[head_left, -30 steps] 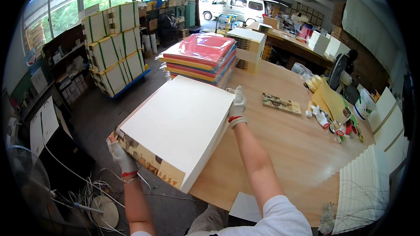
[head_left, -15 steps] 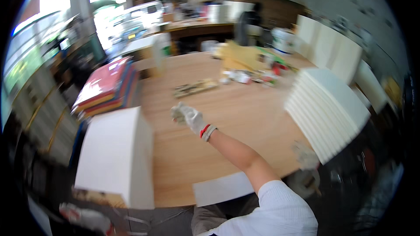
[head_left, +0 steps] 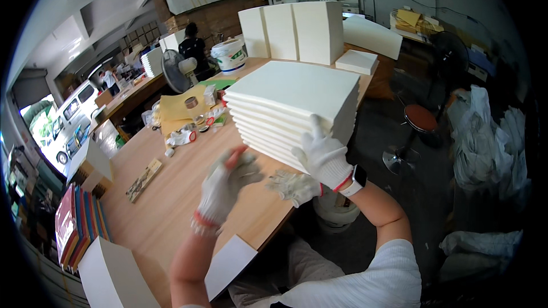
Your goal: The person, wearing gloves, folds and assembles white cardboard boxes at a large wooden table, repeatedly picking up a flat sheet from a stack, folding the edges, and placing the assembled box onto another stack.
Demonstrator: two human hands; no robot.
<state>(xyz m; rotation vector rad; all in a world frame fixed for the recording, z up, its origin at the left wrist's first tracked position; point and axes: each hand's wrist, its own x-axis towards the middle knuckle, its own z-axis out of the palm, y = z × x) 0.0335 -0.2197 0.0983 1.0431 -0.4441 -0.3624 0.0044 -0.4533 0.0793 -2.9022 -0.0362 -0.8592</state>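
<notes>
A tall stack of thick white blocks, like paper or board [head_left: 288,97], stands on the table in layers. My right hand [head_left: 324,157], in a white glove with a watch at the wrist, is at the stack's near right corner, fingers spread. I cannot tell whether it presses on it. My left hand [head_left: 228,183], also gloved with one orange-red fingertip, hovers over the table left of the stack. It is slightly blurred, its fingers apart and nothing visible in them. Between the hands, a loose pair of work gloves [head_left: 294,185] lies at the table edge.
A narrow patterned block [head_left: 144,180] lies on the wooden table [head_left: 182,194]. Yellow paper [head_left: 177,111], scissors [head_left: 212,120] and a white bucket [head_left: 229,56] are farther back. More white blocks [head_left: 317,31] stand behind the stack. A red stool [head_left: 420,118] stands right; a person [head_left: 192,45] is beyond.
The view has swung right, bringing the stack to the middle. My right hand has moved from mid-table to the stack's corner. My left hand has risen from the lower left to over the table.
</notes>
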